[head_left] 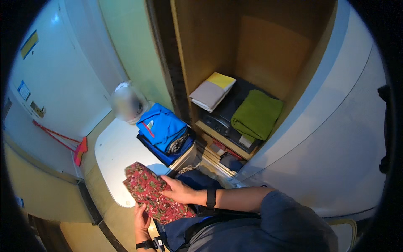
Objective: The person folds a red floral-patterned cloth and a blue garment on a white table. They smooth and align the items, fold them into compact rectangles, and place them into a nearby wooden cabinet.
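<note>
A folded red floral cloth (154,197) lies at my lap, over the near edge of the white table (116,154). My left hand (142,216) holds its lower left edge, with the thumb on top. My right hand (178,190) rests on its upper right side, thumb and fingers on the fabric; whether it grips the cloth is hard to tell. Beyond them, a bright blue folded garment (163,126) with a red zip-like strip is stacked on darker blue folded clothes (157,153) at the table's right side.
An open wooden cabinet (267,41) holds a black safe-like box with a keypad (217,123). On the box lie a grey and yellow folded cloth (211,89) and a green folded cloth (258,115). A rounded clear container (129,102) stands behind the clothes. Red straps hang by the door.
</note>
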Demonstrator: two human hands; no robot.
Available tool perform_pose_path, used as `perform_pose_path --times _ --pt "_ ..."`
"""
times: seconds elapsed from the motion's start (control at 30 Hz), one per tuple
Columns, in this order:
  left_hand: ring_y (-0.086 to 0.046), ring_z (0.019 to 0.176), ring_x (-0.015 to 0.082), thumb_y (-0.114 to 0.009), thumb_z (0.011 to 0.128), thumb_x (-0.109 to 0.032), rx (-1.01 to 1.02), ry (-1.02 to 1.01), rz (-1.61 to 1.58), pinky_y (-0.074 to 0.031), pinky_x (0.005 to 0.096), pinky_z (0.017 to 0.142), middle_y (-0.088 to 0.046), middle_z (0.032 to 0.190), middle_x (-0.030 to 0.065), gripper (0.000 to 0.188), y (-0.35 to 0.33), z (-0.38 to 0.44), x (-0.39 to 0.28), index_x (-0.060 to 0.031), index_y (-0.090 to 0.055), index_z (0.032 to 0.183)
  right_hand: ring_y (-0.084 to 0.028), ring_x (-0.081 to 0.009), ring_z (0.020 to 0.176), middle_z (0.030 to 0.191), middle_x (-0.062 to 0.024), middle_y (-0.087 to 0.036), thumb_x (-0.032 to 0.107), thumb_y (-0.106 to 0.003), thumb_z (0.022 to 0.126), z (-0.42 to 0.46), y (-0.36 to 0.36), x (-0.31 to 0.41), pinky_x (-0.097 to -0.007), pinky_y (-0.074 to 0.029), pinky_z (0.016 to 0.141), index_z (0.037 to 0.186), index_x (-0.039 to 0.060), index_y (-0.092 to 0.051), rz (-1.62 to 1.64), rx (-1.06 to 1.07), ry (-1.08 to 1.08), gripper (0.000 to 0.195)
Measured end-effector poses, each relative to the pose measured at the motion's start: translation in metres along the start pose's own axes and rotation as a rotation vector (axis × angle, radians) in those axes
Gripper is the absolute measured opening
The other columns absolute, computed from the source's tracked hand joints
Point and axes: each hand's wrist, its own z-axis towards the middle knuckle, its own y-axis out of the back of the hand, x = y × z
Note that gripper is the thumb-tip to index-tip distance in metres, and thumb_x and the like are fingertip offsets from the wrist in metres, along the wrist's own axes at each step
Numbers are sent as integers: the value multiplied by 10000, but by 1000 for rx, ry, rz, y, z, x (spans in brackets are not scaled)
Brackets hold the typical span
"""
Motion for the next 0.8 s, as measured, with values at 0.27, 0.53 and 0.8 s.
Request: perform_pose_path --times 0.27,0.53,0.8 --pt "-558 1282 183 -672 975 -6 121 -321 573 -430 346 1108 -598 1414 100 524 -110 22 -88 18 -503 1470 -665 -219 1173 1290 -188 -692 177 -725 988 -31 65 60 -383 -527 1000 1445 -37 -482 155 -374 -40 560" --pt "-520 1364 245 -751 927 -19 495 -369 634 -413 362 1155 -513 1507 134 799 -178 36 -104 -7 -329 1606 -643 -198 1181 1327 -130 -671 96 -675 1017 -51 82 66 -376 -508 1022 1442 1 -495 153 -812 138 471" --pt "-589 1271 259 -749 924 1 415 -702 853 -456 362 1100 -601 1374 154 661 -184 64 -80 29 -462 1519 -649 -297 1239 1351 -184 -654 227 -764 969 -46 77 60 -425 -514 1035 1447 -10 -451 -15 -819 33 618"
